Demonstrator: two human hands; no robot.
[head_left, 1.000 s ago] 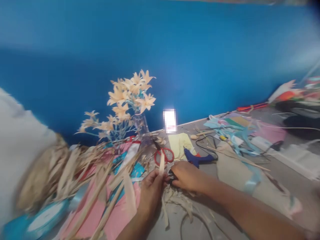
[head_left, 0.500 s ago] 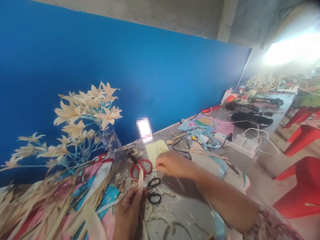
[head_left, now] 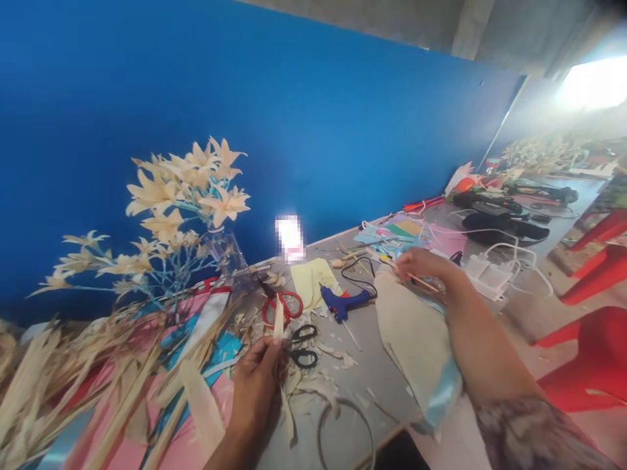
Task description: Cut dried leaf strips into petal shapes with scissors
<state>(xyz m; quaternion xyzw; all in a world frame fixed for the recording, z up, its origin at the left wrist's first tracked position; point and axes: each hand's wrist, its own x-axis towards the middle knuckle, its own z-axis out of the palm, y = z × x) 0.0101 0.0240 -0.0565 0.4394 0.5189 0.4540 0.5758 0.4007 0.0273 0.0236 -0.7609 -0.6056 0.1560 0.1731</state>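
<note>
My left hand (head_left: 258, 369) pinches a pale dried-husk strip (head_left: 279, 320) upright between thumb and fingers. Just right of it is a pair of black-handled scissors (head_left: 304, 346), its blades hidden by the hand. Beyond lie red-handled scissors (head_left: 289, 308). Over the far end of a beige cloth-like piece (head_left: 416, 336), my right hand (head_left: 424, 266) is closed, fingertips together near a thin stick (head_left: 425, 283); what they hold is hidden. A blue glue gun (head_left: 347, 303) lies between the hands, near yellow paper (head_left: 313, 274).
Cream artificial flowers (head_left: 186, 189) rise from a clear vase (head_left: 229, 258) at left. Husk strips (head_left: 117, 391) and coloured paper cover the near left. Husk scraps litter the middle. A white power strip (head_left: 490, 274) with cables sits at right, red stools (head_left: 588, 359) beyond.
My right hand has moved right, away from the yellow paper, uncovering the blue glue gun. My left hand still holds the husk strip. The view has shifted slightly.
</note>
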